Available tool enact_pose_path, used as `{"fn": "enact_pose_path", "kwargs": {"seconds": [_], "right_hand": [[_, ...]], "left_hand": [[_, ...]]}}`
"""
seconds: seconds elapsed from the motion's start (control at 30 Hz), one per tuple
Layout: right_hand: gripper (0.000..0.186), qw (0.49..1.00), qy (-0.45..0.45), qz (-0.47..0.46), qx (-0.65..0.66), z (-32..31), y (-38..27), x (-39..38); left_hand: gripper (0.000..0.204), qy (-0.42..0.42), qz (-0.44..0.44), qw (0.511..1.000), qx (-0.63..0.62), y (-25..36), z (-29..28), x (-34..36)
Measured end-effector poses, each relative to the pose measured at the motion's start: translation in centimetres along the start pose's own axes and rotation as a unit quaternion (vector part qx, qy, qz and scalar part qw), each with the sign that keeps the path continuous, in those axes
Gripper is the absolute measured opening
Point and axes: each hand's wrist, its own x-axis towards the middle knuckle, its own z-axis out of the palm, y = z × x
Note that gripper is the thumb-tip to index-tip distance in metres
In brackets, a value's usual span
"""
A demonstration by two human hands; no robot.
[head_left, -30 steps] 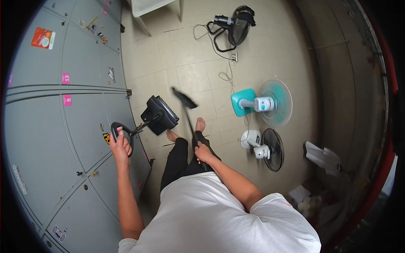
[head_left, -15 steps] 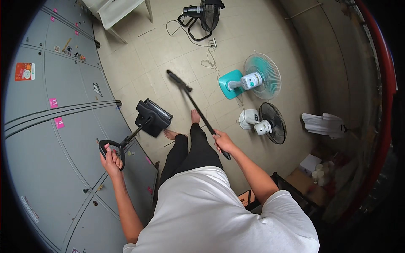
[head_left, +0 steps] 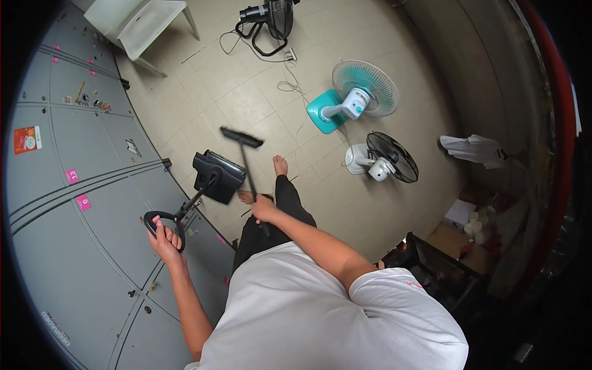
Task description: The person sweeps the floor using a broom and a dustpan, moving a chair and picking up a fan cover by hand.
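My left hand point(head_left: 165, 239) is closed around the looped black handle of a long-handled dustpan point(head_left: 221, 179), whose black pan hangs near the lockers, in front of my left foot. In my right hand point(head_left: 266, 210) is the dark stick of a broom point(head_left: 243, 137), gripped close to its upper end. The broom's black head points away from me, just beyond the pan and a little to its right. Motion blurs the broom slightly. Whether its bristles touch the floor, I cannot tell.
Grey lockers point(head_left: 80, 246) line the left side. A pale chair point(head_left: 151, 34) and a black floor fan point(head_left: 271, 24) stand far ahead. To the right are a teal fan point(head_left: 324, 111) and a white-based fan point(head_left: 357, 159), with cords trailing on the tiles. A white cloth point(head_left: 472, 150) hangs beyond.
My right hand has moved left, across my body, with the broom. The broom head has swung round and nearer the dustpan. My left hand keeps its hold, and the view has shifted slightly.
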Motion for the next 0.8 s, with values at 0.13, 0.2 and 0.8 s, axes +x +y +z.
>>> {"fn": "enact_pose_path", "kwargs": {"seconds": [0.13,0.2,0.8], "right_hand": [[0.025,0.986,-0.058,-0.112,0.112,-0.1,-3.7,-0.3],[0.019,0.96,-0.137,0.009,0.244,-2.3,-5.0,-0.8],[0.041,0.984,0.063,-0.069,0.153,-14.4,-2.3,-9.6]], "left_hand": [[0.016,-0.019,-0.002,1.0,0.004,-0.2,1.3,0.2],[0.016,-0.019,-0.007,1.0,0.002,-0.1,1.5,0.3],[0.016,0.001,-0.006,1.0,0.021,1.4,-3.0,2.2]]}}
